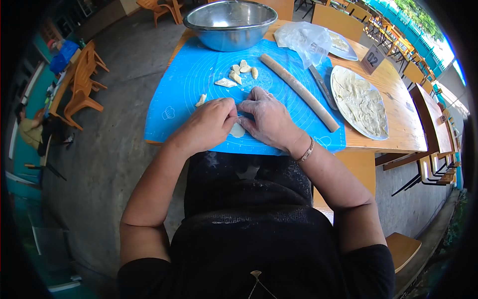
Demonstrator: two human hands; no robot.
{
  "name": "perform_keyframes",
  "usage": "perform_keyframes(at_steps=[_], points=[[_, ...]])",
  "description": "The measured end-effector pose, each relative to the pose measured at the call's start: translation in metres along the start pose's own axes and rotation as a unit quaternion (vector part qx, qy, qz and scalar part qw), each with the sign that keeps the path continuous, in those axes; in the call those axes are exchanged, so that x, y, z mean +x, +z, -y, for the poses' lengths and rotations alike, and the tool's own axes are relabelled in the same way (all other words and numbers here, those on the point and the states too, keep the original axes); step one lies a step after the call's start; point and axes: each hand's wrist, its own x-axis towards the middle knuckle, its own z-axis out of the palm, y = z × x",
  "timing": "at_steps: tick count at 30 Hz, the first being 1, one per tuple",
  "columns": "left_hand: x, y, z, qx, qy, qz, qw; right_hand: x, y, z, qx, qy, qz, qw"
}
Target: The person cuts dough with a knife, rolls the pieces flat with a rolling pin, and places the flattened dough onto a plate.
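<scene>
My left hand (211, 122) and my right hand (271, 119) meet over the near part of a blue baking mat (169, 99). Fingers of both are bent and pinch a flat, pale piece of dough (237, 130), partly hidden beneath them. Flour whitens my right hand. Just beyond lie several small cut dough pieces (235, 76), with another small dough piece (201, 100) off to the left. A floury rolling pin (298, 92) rests diagonally on the mat, right of my right hand. Beside it is a knife (322, 86) with its handle toward me.
A metal bowl (230, 35) stands at the mat's far edge. To the right, an oval plate (359, 102) holds flat dough, near a clear plastic bag (304, 41), a second plate (343, 46) and a number sign (372, 60). Orange chairs (82, 84) and a seated person are at left.
</scene>
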Motion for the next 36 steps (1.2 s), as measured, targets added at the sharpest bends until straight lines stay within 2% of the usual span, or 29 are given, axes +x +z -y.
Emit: perform_keyframes(at_steps=[3,6,8,9,11,12,14,18,20,21,23,26,27,29,30,32,33,35,36], points=[[-0.004,-0.005,-0.003,-0.018,-0.004,-0.003,1.0,0.004,0.003,-0.002,0.022,-0.002,-0.002,1.0],[-0.009,-0.008,-0.002,-0.083,-0.028,-0.034,0.996,0.005,-0.003,-0.002,0.058,-0.048,-0.002,0.997],[-0.012,-0.009,0.007,-0.196,-0.044,-0.097,0.975,0.007,-0.025,0.01,0.213,0.038,0.113,0.97],[-0.014,-0.009,0.012,-0.197,-0.044,-0.097,0.975,0.007,-0.028,0.011,0.212,0.039,0.114,0.97],[-0.017,-0.01,0.02,-0.244,-0.017,-0.048,0.969,0.01,-0.033,0.01,0.322,0.103,0.186,0.923],[-0.019,-0.012,0.019,-0.244,-0.016,-0.049,0.968,0.012,-0.036,0.011,0.321,0.103,0.187,0.923],[-0.025,-0.014,0.017,-0.362,0.014,0.06,0.93,0.016,-0.041,0.012,0.442,0.126,0.232,0.857],[-0.026,-0.022,0.022,-0.266,0.043,0.073,0.96,0.023,-0.044,0.014,0.47,0.14,0.237,0.839],[-0.022,-0.029,0.014,-0.094,-0.026,0.128,0.987,0.026,-0.041,0.011,0.459,0.146,0.231,0.845],[-0.023,-0.03,0.014,-0.093,-0.025,0.127,0.987,0.026,-0.041,0.009,0.458,0.145,0.231,0.846],[-0.024,-0.03,0.016,-0.215,-0.01,0.098,0.972,0.026,-0.04,0.006,0.469,0.131,0.21,0.848],[-0.025,-0.038,0.014,-0.281,0.012,0.085,0.956,0.024,-0.05,0.009,0.472,0.112,0.194,0.853],[-0.025,-0.041,0.012,-0.281,0.013,0.084,0.956,0.024,-0.053,0.012,0.471,0.111,0.194,0.853],[-0.025,-0.045,0.008,-0.25,0.092,0.08,0.961,0.023,-0.061,0.02,0.497,0.072,0.147,0.852],[-0.025,-0.046,0.005,-0.25,0.092,0.079,0.961,0.023,-0.065,0.021,0.496,0.071,0.147,0.853],[-0.026,-0.043,-0.003,-0.388,0.072,0.103,0.913,0.022,-0.075,0.021,0.471,0.039,0.123,0.872],[-0.026,-0.042,-0.005,-0.388,0.072,0.104,0.913,0.021,-0.08,0.023,0.471,0.039,0.122,0.873],[-0.024,-0.039,-0.01,-0.478,0.064,0.106,0.87,0.017,-0.087,0.026,0.524,0.107,0.129,0.835],[-0.024,-0.037,-0.013,-0.477,0.064,0.107,0.87,0.015,-0.087,0.025,0.524,0.107,0.128,0.835]])
